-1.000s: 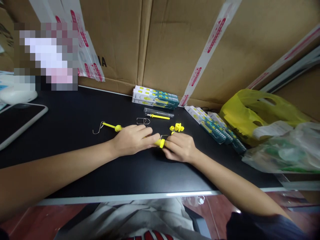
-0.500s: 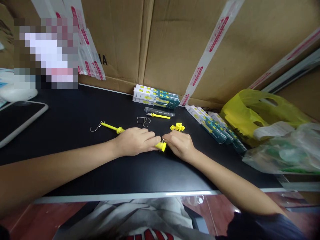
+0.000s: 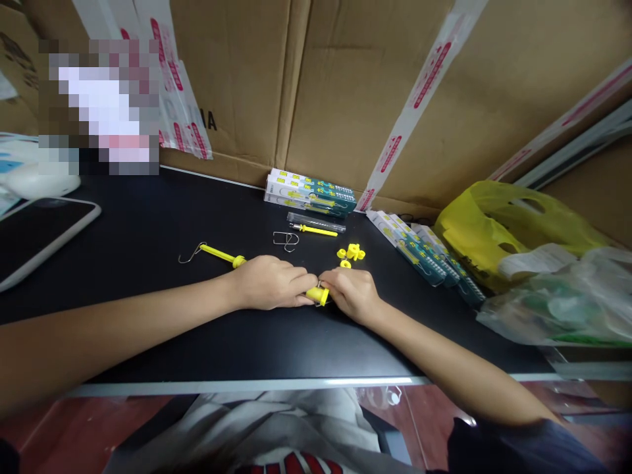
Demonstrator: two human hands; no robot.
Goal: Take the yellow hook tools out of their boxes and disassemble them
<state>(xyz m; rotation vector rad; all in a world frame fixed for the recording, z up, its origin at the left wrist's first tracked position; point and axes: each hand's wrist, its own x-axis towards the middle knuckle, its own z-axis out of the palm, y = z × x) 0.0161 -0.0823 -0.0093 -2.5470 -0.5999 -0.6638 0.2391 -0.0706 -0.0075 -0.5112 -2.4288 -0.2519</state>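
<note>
My left hand point(image 3: 270, 283) is wrapped round a spring scale whose middle it hides. Its yellow rod point(image 3: 218, 253) sticks out to the left and ends in a wire hook point(image 3: 191, 252). To the right, its yellow end cap point(image 3: 318, 295) shows past my fingers. My right hand point(image 3: 351, 289) is closed, with fingertips pinching a small metal wire piece at the cap; its full shape is hidden. Just beyond my right hand lie several small yellow plastic parts point(image 3: 353, 251). Bent wire hooks point(image 3: 285, 241) rest farther back, near a yellow rod point(image 3: 318, 231) and a clear tube point(image 3: 316, 221).
Printed spring scale boxes point(image 3: 310, 193) stand against the cardboard, and more boxes point(image 3: 419, 250) lie at the right. Beside them are a yellow plastic bag point(image 3: 474, 217) and a clear bag point(image 3: 557, 303). A phone point(image 3: 47, 234) lies at the left on the black table point(image 3: 296, 352).
The cap end of the spring scale has turned slightly and more of it shows between my hands. The small yellow part near my right hand is less covered. The view has shifted slightly.
</note>
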